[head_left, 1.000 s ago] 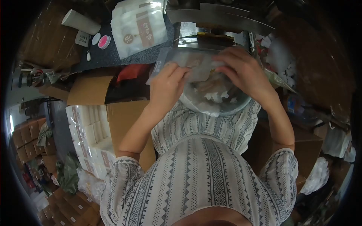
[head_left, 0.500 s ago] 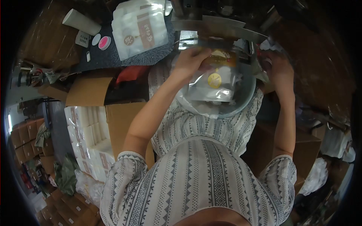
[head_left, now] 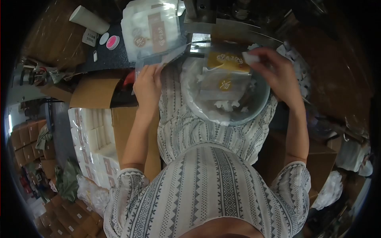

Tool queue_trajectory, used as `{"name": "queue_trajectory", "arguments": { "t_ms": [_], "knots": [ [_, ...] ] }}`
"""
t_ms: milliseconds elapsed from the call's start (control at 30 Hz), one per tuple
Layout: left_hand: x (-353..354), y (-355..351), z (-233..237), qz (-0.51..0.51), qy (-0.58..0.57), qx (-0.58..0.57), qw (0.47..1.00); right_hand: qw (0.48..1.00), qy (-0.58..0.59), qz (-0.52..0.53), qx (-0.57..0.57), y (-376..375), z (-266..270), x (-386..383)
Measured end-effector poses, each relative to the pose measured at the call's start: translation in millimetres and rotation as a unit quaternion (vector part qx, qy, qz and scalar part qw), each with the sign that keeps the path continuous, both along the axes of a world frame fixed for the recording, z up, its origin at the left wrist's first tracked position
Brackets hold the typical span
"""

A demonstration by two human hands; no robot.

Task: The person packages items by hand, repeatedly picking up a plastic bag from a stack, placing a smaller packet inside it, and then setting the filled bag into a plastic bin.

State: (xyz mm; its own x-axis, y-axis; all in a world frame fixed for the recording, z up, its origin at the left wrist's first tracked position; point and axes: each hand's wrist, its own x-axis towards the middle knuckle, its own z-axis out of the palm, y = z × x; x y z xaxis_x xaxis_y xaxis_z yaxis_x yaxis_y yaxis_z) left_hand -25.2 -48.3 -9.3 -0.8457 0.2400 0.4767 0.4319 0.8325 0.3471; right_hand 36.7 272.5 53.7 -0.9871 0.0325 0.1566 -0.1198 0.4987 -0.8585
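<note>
My left hand (head_left: 147,85) pinches the edge of a clear plastic pouch (head_left: 172,56) beside the stack of printed pouches (head_left: 149,29). My right hand (head_left: 278,75) holds a small white piece (head_left: 251,58) between thumb and fingers, at the upper right of the basin. Between my hands, a clear pouch with a yellow printed band (head_left: 226,75) hangs upright from the metal machine bar (head_left: 254,27), over a pale basin (head_left: 260,109) lined with clear plastic. Several small white pieces (head_left: 227,105) lie in the basin, which rests on my lap.
A white cup (head_left: 88,19), a label card (head_left: 89,37) and a small pink-filled round tin (head_left: 112,42) are on the dark mat at upper left. An open carton (head_left: 135,135) of packed white pouches stands at my left. White scraps (head_left: 299,75) lie at right.
My left hand has moved left from the yellow-banded pouch to the stack and gripped a clear pouch. My right hand has come left and now holds a white piece.
</note>
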Motion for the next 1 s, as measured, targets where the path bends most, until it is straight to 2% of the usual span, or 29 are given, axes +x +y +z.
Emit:
{"name": "queue_trajectory", "arguments": {
  "t_ms": [67, 100, 133, 167, 200, 233, 267, 300, 333, 400, 433, 467, 500, 533, 600, 667, 700, 733, 767, 800, 833, 867, 900, 933, 967, 1000],
  "knots": [
    [15.6, 12.6, 19.7, -0.018, -0.002, 0.01, 1.0, 0.989, 0.063, 0.064, 0.117, -25.6, 2.1, -7.0],
    [19.5, 18.5, 24.2, -0.036, -0.003, 0.02, 0.999, 0.989, 0.064, 0.065, 0.115, -32.2, -1.6, -10.6],
    [21.1, 22.4, 24.4, -0.035, -0.002, 0.017, 0.999, 0.976, 0.131, 0.099, 0.145, -38.0, -8.2, -14.1],
    [22.3, 26.1, 24.4, -0.095, 0.005, 0.03, 0.995, 0.956, 0.196, 0.131, 0.173, -40.7, -11.9, -15.6],
    [22.8, 31.4, 24.0, -0.156, 0.012, 0.044, 0.987, 0.956, 0.197, 0.13, 0.173, -40.5, -9.0, -14.4],
    [23.9, 37.4, 20.4, -0.157, 0.013, 0.045, 0.987, 0.97, 0.124, 0.161, 0.137, -40.0, -3.5, -11.5],
    [25.6, 43.5, 14.0, -0.187, -0.06, 0.071, 0.978, 0.975, 0.049, 0.19, 0.1, -39.8, -0.7, -9.2],
    [26.5, 50.2, 9.9, -0.215, -0.131, 0.097, 0.963, 0.975, 0.048, 0.19, 0.1, -37.2, -3.6, -9.2],
    [25.6, 58.2, 8.3, -0.216, -0.13, 0.098, 0.963, 0.986, 0.02, 0.149, 0.068, -30.9, -9.1, -9.6],
    [19.9, 75.7, 5.2, -0.244, -0.308, 0.162, 0.905, 0.994, -0.007, 0.105, 0.037, -18.2, -14.0, -7.3],
    [14.7, 84.5, 6.3, -0.247, -0.307, 0.162, 0.905, 0.997, 0.013, 0.046, 0.056, -11.9, -14.8, -5.9],
    [8.4, 93.0, 9.2, -0.205, -0.439, 0.255, 0.837, 0.997, 0.031, -0.011, 0.074, -5.6, -15.3, -4.2],
    [1.8, 99.8, 9.8, -0.156, -0.557, 0.34, 0.742, 0.997, 0.032, -0.011, 0.075, 0.8, -13.0, -1.3],
    [-5.3, 105.2, 7.0, -0.155, -0.557, 0.34, 0.742, 0.993, -0.002, -0.026, 0.119, 7.1, -8.7, 3.3],
    [-20.9, 115.9, 0.7, -0.134, -0.57, 0.421, 0.692, 0.985, -0.035, -0.041, 0.163, 21.0, -9.3, 6.1],
    [-24.9, 117.9, -6.0, -0.113, -0.577, 0.442, 0.677, 0.962, -0.038, -0.162, 0.214, 38.0, -21.9, -4.2],
    [-25.2, 117.8, -8.4, -0.119, -0.578, 0.444, 0.674, 0.962, -0.037, -0.163, 0.214, 53.5, -41.3, -14.5],
    [-24.2, 117.4, -11.0, -0.124, -0.58, 0.445, 0.67, 0.932, 0.085, -0.147, 0.321, 71.1, -69.1, -26.1],
    [-24.6, 112.4, -13.3, -0.124, -0.582, 0.443, 0.67, 0.876, 0.204, -0.129, 0.418, 78.8, -83.9, -30.1],
    [-31.2, 102.8, -13.9, -0.122, -0.454, 0.382, 0.796, 0.875, 0.207, -0.13, 0.417, 76.6, -79.3, -29.9],
    [-41.1, 91.1, -13.5, -0.116, -0.307, 0.309, 0.893, 0.913, 0.127, -0.118, 0.369, 71.8, -70.2, -29.8],
    [-56.1, 73.8, -13.3, -0.067, -0.131, 0.202, 0.968, 0.942, 0.041, -0.104, 0.317, 67.2, -63.6, -26.9],
    [-69.6, 53.6, -14.9, -0.017, 0.047, 0.084, 0.995, 0.942, 0.036, -0.104, 0.316, 64.2, -60.0, -21.2],
    [-77.1, 34.9, -30.5, 0.032, -0.036, -0.002, 0.999, 0.948, 0.008, -0.108, 0.301, 62.9, -55.5, -18.3],
    [-68.9, 33.5, -42.1, 0.031, -0.032, 0.0, 0.999, 0.952, -0.017, -0.111, 0.286, 63.2, -52.1, -18.9],
    [-50.1, 30.0, -50.4, 0.0, 0.042, -0.099, 0.994, 0.952, -0.015, -0.111, 0.286, 64.8, -53.0, -18.4]
  ]
}}
